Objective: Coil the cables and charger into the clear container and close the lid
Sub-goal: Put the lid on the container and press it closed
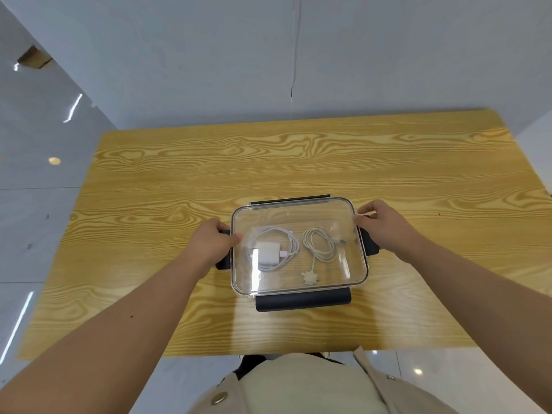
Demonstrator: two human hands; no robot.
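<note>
On the bench (388, 174) the clear container (298, 289) lies long axis left-right, lid (298, 210) on, cables and charger (268, 252) coiled inside. Left hand (209, 243) fingers curl on the left clasp (223, 264); right hand (385, 225) fingers pinch the lid's right edge above its clasp (370, 243).

The desk (298, 162) shows yellow wood with swirling darker grain, the clear container (298, 282) carries black latches (303, 298), and the coiled cables (319, 243) and charger (268, 252) inside are white.
</note>
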